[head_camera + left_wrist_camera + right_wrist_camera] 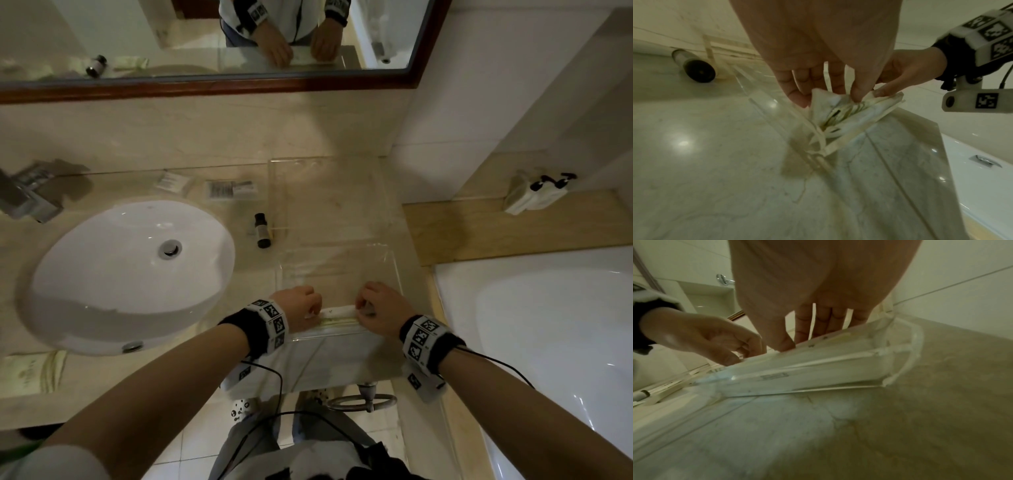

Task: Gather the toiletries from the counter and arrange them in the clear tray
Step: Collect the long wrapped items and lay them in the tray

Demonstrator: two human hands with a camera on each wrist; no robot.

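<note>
A clear tray [397, 270] sits on the beige counter to the right of the sink. A long white packet [337, 311] with green stripes lies along the tray's near wall. My left hand [313, 308] pinches its left end and my right hand [363, 306] pinches its right end. The left wrist view shows my left fingertips [801, 102] on the packet [840, 116], and the right hand's thumb [881, 93] pressing the far end. In the right wrist view the packet [818, 369] rests inside the tray's wall [914, 344]. A small dark bottle [263, 230] lies on the counter, just left of the tray.
Two flat sachets [170, 181] [231, 189] lie near the back wall behind the white basin [102, 274]. Another pale packet [32, 371] sits at the counter's front left. The faucet [27, 195] is far left. A bathtub [548, 342] borders the right, with a white pouch [534, 193] on its ledge.
</note>
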